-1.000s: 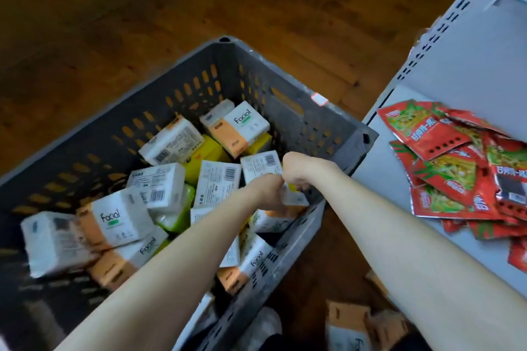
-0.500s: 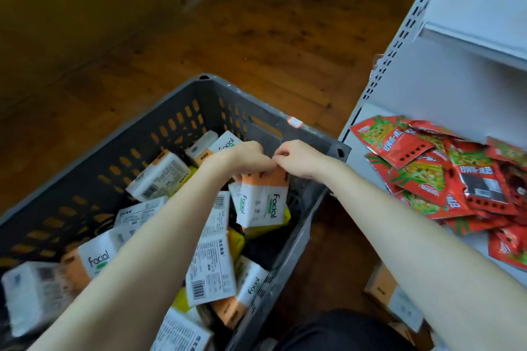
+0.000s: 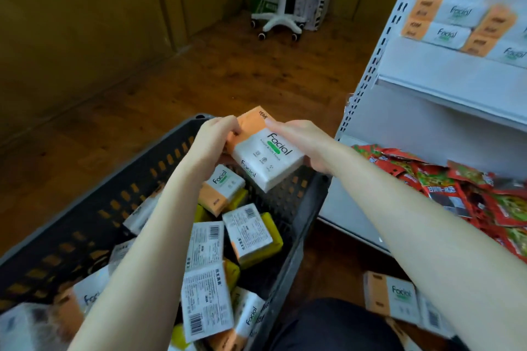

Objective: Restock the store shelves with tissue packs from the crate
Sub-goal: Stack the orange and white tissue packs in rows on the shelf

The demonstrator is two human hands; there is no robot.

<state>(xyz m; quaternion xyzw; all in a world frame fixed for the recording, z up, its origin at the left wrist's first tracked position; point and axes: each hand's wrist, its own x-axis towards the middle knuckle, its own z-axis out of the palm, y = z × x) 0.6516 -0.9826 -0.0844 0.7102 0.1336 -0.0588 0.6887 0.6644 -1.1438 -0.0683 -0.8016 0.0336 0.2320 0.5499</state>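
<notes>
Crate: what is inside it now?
Jumbled tissue packs, orange-and-white and yellow, several barcode side up. The person's forearms cover part of the pile, and the bottom of the crate is hidden.

Pretty clearly a small shop, maybe the stockroom end of one. The giveaway is the white metal shelving point(image 3: 445, 65) with those slotted uprights you see in retail. There are Facial tissue packs point(image 3: 453, 34) lined up along the upper shelf and a heap of red snack packets point(image 3: 456, 188) on the one below. A grey plastic crate point(image 3: 85, 225) loaded with more of the same packs sits beside it on a wood floor point(image 3: 199, 80), and there's a white wheeled stool point(image 3: 281, 21) in the corner.
</notes>
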